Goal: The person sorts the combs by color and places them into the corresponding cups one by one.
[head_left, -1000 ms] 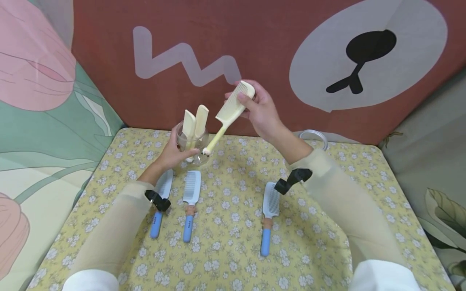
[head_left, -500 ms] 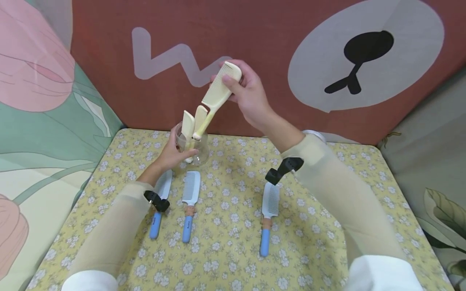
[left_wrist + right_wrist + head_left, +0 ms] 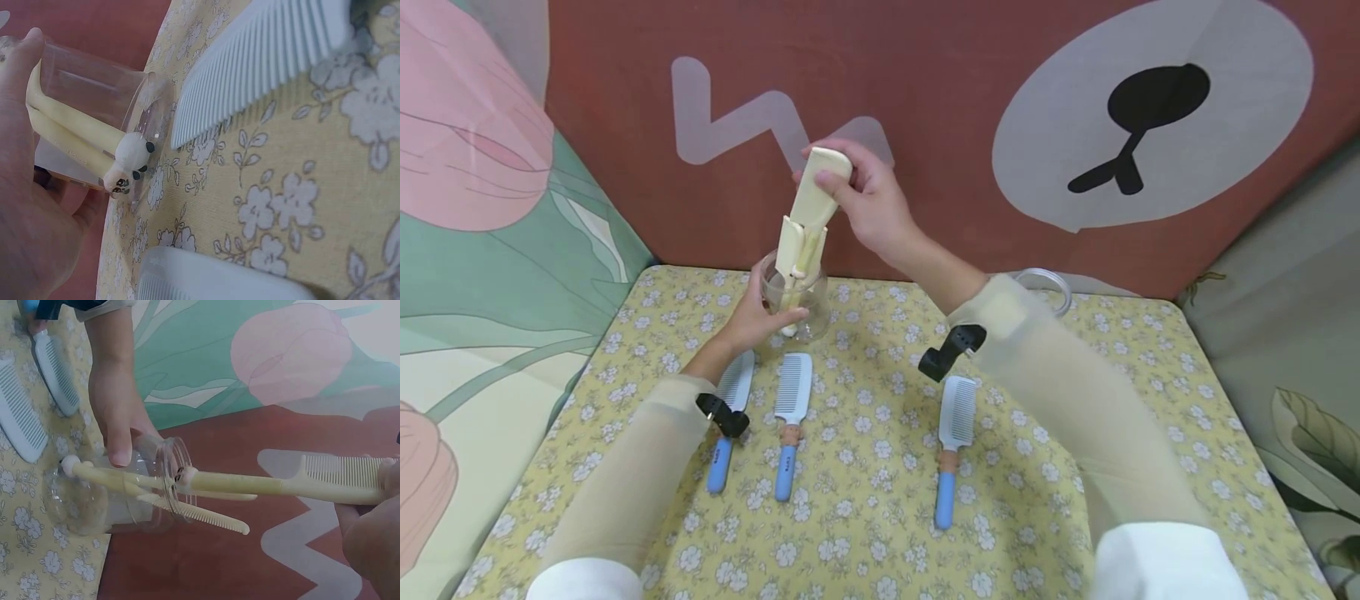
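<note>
My left hand (image 3: 751,315) grips the side of a clear jar (image 3: 815,323) at the back left of the table. Two cream combs (image 3: 787,247) stand in it with their toothed ends up; in the left wrist view their handle ends, shaped like small animal heads (image 3: 132,152), show through the wall. Above the jar, my right hand (image 3: 874,202) pinches another cream comb (image 3: 808,207) by its toothed end, handle pointing down. In the right wrist view, the animal-head tip (image 3: 186,476) of this comb's handle is at the jar's mouth.
On the flowered tablecloth (image 3: 880,533) lie a blue comb (image 3: 719,467) partly under my left wrist, a second blue comb (image 3: 793,392) beside it and a third blue comb (image 3: 957,412) farther right. A clear ring-shaped object (image 3: 1060,287) sits behind my right forearm. A printed backdrop (image 3: 940,67) stands behind.
My right hand has moved left with the cream comb, first rising and then lowering, bringing its handle over the jar. The left hand and jar stay where they were.
</note>
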Demonstrator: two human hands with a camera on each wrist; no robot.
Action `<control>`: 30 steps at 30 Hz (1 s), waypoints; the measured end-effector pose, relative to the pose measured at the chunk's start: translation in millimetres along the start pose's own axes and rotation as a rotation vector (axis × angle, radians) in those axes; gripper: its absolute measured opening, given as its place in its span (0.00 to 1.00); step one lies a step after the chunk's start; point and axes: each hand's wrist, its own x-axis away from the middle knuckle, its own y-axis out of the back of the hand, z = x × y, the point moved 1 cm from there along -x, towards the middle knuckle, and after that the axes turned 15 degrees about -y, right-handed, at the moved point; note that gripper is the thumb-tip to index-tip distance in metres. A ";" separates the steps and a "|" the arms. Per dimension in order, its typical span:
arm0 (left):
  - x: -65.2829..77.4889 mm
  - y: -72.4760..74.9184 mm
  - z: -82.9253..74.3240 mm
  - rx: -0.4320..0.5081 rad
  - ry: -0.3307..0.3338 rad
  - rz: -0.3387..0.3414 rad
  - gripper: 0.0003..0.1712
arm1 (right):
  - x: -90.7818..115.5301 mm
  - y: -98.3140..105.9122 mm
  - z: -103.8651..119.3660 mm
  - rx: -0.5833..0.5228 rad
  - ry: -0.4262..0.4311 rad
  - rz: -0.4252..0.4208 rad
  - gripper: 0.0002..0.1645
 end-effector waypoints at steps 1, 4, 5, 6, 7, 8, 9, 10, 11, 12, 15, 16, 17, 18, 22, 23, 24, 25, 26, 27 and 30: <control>0.2 0.0 -0.3 0.001 0.000 0.000 0.60 | -1.3 -1.3 -0.9 0.018 -0.004 0.006 0.17; 0.6 0.4 -1.2 0.007 -0.002 0.006 0.60 | -5.9 -4.8 -3.4 0.069 -0.036 0.023 0.17; 0.7 0.5 -1.4 0.007 -0.003 0.010 0.60 | -7.5 -5.9 -4.1 0.084 -0.049 0.033 0.17; 0.6 0.6 -1.5 0.008 -0.007 0.013 0.61 | -9.2 -7.0 -4.8 0.097 -0.062 0.044 0.17; 0.6 0.6 -1.5 0.008 -0.011 0.017 0.61 | -10.9 -8.0 -5.3 0.106 -0.074 0.058 0.17; 0.5 0.5 -1.5 0.008 -0.013 0.017 0.61 | -12.5 -9.1 -5.9 0.121 -0.080 0.072 0.17; 0.4 0.3 -1.5 0.009 -0.018 0.016 0.61 | -13.9 -10.2 -6.7 0.144 -0.086 0.085 0.17; 0.3 0.0 -1.2 0.008 -0.021 0.016 0.61 | -14.9 -11.3 -7.6 0.171 -0.091 0.101 0.17; 0.0 -0.3 -0.9 0.011 -0.022 0.014 0.60 | -15.8 -12.3 -8.6 0.195 -0.092 0.118 0.17; -0.5 -0.5 -0.7 0.013 -0.023 0.012 0.60 | -16.6 -13.6 -9.9 0.224 -0.092 0.135 0.17; -1.9 -0.2 -0.4 0.006 -0.014 0.016 0.60 | -17.5 -17.9 -15.7 0.315 -0.096 0.180 0.16; -2.1 -0.2 -0.3 0.001 -0.009 0.021 0.60 | -17.4 -19.6 -18.6 0.337 -0.100 0.194 0.16; -2.3 -0.6 -0.4 0.001 -0.004 0.024 0.61 | -17.0 -21.3 -21.8 0.354 -0.101 0.207 0.16; -1.8 -1.0 -0.6 -0.006 0.004 0.026 0.61 | -16.5 -23.1 -25.6 0.365 -0.105 0.219 0.15; 1.1 -3.5 -4.2 0.005 0.036 0.037 0.62 | -13.9 -29.4 -41.9 0.402 -0.140 0.240 0.14; 1.9 -3.9 -8.4 0.011 0.041 0.040 0.61 | -13.1 -30.7 -45.8 0.415 -0.153 0.239 0.14; 2.8 -4.0 -12.7 0.011 0.046 0.045 0.61 | -12.3 -31.7 -49.2 0.431 -0.166 0.236 0.14; 3.1 -4.1 -16.8 0.016 0.047 0.050 0.60 | -11.6 -32.5 -52.3 0.452 -0.175 0.230 0.14; 3.2 -4.0 -21.3 0.016 0.047 0.056 0.59 | -10.9 -33.1 -55.2 0.472 -0.183 0.226 0.14; 3.0 -3.9 -25.8 0.012 0.045 0.059 0.58 | -10.2 -33.4 -57.9 0.496 -0.190 0.221 0.14; 2.3 -3.7 -34.5 0.000 0.039 0.058 0.56 | -9.0 -34.1 -66.1 0.554 -0.198 0.216 0.14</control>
